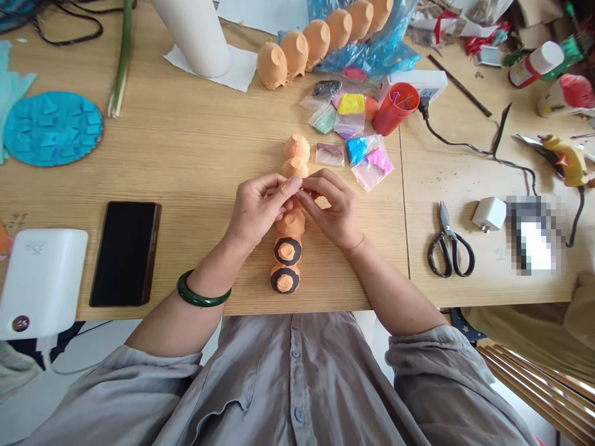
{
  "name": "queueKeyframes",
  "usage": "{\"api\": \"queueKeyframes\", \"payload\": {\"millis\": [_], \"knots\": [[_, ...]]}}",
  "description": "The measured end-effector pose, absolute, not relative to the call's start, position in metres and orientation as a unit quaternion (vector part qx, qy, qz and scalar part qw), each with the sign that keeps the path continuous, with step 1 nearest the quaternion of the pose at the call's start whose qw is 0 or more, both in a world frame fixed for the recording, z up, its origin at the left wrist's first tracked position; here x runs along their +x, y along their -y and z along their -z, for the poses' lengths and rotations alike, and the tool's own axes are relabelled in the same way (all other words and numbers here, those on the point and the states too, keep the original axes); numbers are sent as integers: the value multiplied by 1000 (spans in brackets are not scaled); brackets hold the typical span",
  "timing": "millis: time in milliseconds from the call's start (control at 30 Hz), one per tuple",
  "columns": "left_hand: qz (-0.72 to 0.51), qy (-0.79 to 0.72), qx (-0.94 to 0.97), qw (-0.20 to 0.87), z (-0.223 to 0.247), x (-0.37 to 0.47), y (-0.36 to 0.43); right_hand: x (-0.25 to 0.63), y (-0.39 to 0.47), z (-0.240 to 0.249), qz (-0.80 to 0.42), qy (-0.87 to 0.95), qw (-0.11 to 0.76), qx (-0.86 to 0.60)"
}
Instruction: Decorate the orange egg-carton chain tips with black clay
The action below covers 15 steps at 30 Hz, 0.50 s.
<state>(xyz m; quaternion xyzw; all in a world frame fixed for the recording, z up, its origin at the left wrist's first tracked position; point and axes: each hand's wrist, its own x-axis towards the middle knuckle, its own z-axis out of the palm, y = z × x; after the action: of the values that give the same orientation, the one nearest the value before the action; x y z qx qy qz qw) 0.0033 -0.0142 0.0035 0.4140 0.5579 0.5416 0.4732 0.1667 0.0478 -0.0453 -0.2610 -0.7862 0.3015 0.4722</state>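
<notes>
A row of orange-painted egg-carton cups (291, 224) lies on the table between my arms, pointing away from me. The two cups nearest me carry black rings (285, 280) around their raised tips. Above the middle of this row my left hand (261, 204) and my right hand (332, 204) meet, thumbs and fingertips pinched together. Whatever sits between the fingertips is too small or too hidden to make out. Just right of the row's far end are small bags of coloured clay (357, 150), blue, pink and dark brown among them.
A second orange carton row (317, 42) lies at the back beside a white roll (195, 37). A red cup (396, 109) holds thin items. Scissors (450, 241), a charger (489, 214) and a glue gun (562, 158) lie right; a black phone (124, 254) and white power bank (44, 282) left.
</notes>
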Motion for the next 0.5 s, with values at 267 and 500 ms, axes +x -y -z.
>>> {"api": "queueKeyframes", "payload": {"millis": [267, 500], "knots": [[-548, -571, 440, 424, 2, 1, 13, 166, -43, 41, -298, 791, 457, -277], [-549, -553, 397, 485, 0, 1, 12, 167, -46, 42, -300, 789, 474, -252]]}}
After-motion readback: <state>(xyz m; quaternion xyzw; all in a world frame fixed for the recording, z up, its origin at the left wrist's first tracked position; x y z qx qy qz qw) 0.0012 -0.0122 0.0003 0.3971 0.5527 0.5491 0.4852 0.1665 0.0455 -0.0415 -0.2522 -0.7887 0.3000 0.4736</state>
